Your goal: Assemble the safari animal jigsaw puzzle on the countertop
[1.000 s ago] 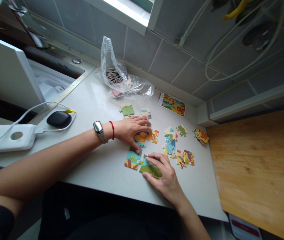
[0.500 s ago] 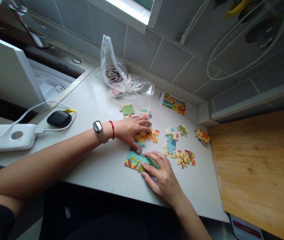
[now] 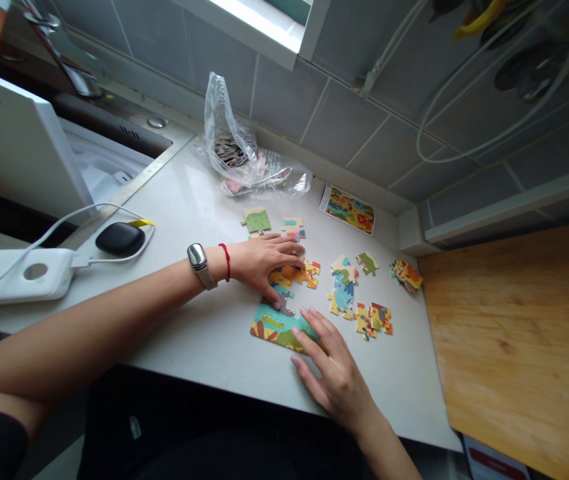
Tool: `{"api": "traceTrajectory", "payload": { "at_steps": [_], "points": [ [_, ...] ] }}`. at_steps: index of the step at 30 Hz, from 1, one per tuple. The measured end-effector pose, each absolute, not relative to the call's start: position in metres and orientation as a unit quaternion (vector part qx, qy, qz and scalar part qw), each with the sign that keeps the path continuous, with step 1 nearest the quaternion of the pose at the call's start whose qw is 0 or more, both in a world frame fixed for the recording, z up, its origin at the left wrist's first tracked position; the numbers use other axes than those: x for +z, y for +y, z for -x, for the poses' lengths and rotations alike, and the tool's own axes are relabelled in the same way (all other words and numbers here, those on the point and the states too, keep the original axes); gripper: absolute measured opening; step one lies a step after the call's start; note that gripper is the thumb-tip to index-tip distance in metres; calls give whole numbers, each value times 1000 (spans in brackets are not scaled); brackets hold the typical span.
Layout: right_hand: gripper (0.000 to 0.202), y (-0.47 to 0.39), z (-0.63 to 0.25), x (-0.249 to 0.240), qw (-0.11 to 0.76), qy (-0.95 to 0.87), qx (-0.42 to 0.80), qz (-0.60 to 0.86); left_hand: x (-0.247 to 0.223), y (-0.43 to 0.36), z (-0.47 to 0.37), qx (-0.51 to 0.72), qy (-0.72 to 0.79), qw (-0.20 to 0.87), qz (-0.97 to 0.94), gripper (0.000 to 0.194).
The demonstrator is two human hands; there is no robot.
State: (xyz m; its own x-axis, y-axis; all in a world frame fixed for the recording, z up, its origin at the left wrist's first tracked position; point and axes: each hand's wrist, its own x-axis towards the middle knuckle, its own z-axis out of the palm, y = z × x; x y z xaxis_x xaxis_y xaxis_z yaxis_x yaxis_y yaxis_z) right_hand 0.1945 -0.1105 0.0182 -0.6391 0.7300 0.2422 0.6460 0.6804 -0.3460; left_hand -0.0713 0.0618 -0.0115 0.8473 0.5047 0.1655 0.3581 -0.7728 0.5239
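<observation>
On the white counter point(image 3: 204, 340), the earlier gap beside the green piece point(image 3: 289, 339) is closed; left hand point(image 3: 261, 262) and right hand point(image 3: 331, 370) are held spread over the puzzle point(image 3: 270, 320), contact uncertain.

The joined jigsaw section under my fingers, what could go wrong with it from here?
Two risks. The left hand covers part of the jigsaw section and the right hand touches its near side, so an uneven sideways push might pull joints apart. The loose jigsaw pieces lie just beyond the right hand, so a careless sweep could scatter them across the counter.
</observation>
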Motion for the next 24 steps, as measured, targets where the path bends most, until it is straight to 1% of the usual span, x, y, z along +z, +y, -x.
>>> {"api": "traceTrajectory", "payload": {
  "at_steps": [3,7,9,11,14,17,20,24],
  "points": [
    [48,-124,-207,17,191,-888,99,406,-12,62,71,145,234,250,-928,93],
    [51,-139,-222,12,133,-894,84,419,-10,62,71,142,238,260,-925,97],
    [52,-141,-231,11,129,-897,86,413,-9,61,71,139,239,262,-925,97],
    [46,-137,-242,13,160,-891,87,416,-9,61,71,132,239,260,-926,97],
    [37,-123,-262,21,235,-855,77,457,-8,61,72,121,238,256,-929,98],
    [31,-102,-279,30,265,-825,73,493,-8,62,72,125,234,253,-930,97],
    [22,-79,-284,35,261,-821,92,500,-8,62,71,154,233,239,-930,82],
    [19,-45,-271,39,244,-823,131,496,-7,65,67,195,238,233,-923,45]
  ]
}}
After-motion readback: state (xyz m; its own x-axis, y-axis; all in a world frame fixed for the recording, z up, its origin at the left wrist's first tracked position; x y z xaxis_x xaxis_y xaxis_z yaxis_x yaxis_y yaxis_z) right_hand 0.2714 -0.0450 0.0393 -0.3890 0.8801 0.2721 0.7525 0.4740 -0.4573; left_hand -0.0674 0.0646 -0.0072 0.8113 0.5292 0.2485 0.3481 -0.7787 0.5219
